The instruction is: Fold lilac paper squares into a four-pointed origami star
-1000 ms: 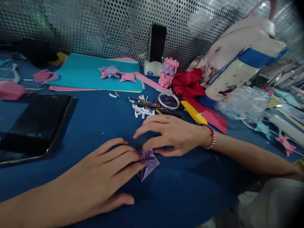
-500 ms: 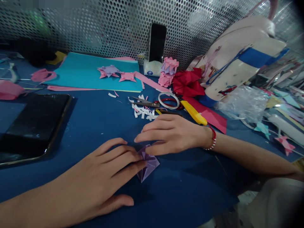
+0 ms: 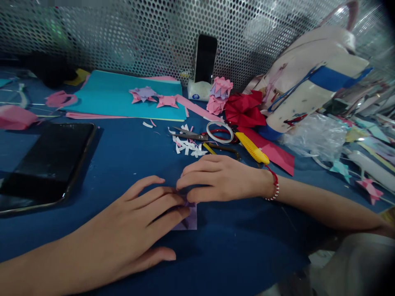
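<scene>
A small folded purple paper (image 3: 191,220) lies flat on the blue table, partly covered by both hands. My left hand (image 3: 145,222) rests over its left side, fingertips on the paper, fingers somewhat apart and thumb stretched out. Coming from the right, my right hand (image 3: 212,179) has its fingers curled together at the paper's upper edge; what is between the fingertips is hidden. A red beaded bracelet (image 3: 274,185) is round the right wrist.
Scissors (image 3: 191,135), paper scraps (image 3: 187,146), a white tape ring (image 3: 219,140) and a yellow cutter (image 3: 252,148) lie beyond the hands. A large phone (image 3: 46,164) is at left, a bottle (image 3: 308,98) at right.
The purple paper has turned, so its edges now look square to the view instead of pointed. My right hand has moved slightly down, and its fingers are drawn closer together.
</scene>
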### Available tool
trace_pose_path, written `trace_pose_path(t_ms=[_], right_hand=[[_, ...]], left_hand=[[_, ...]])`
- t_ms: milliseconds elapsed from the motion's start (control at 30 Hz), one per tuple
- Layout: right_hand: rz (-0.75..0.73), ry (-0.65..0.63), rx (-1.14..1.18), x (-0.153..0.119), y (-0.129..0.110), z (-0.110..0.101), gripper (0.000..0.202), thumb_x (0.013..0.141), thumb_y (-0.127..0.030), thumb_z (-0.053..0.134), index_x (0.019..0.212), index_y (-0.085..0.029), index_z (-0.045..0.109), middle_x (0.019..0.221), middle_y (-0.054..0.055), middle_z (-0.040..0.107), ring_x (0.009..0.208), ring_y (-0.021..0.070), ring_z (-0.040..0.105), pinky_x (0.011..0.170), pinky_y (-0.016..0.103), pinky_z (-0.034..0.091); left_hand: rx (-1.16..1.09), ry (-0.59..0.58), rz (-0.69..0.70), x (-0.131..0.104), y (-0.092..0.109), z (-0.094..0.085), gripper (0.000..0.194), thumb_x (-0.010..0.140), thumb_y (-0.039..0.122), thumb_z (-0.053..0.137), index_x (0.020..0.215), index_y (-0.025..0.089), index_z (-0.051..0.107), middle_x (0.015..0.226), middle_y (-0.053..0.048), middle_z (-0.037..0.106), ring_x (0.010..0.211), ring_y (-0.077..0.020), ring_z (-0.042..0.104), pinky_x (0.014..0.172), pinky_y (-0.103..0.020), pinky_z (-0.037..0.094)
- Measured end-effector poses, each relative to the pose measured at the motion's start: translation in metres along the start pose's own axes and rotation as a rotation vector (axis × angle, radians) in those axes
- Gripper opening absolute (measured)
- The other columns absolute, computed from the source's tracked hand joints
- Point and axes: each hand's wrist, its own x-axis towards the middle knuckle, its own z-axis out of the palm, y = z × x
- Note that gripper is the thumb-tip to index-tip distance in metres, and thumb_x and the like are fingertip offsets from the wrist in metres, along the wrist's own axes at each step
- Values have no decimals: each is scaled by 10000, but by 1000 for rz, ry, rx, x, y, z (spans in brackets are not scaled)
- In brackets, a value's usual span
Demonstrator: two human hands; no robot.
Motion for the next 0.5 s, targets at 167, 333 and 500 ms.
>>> trace_pose_path(t_ms=[167,333,500], right_hand=[[75,-198,199,7,10,-8,263,1344,-172,637,1371,-313,857,1604,64,808,1562,227,675,1312,369,596],[-2,-349,269,31,26,-22,313,1355,-158,614,1302,-298,890,1455,88,811,1321,246,670,1145,361,561],[-178,-522,286,63,39,-28,367,1360,-164,595,1198,-262,910,1231,92,803,1107,270,634,894,410,470]], left_hand=[[-13,14,44,4,-8,-15,452,1218,585,837,1605,352,848,1555,-71,861,1506,-325,778,1501,-547,508],[47,80,187,21,-16,-36,404,1412,489,492,1456,302,848,1345,43,910,1285,-186,797,1472,-281,329],[72,101,195,29,-14,-42,425,1424,460,451,1412,302,845,1317,59,926,1240,-187,793,1439,-267,321]])
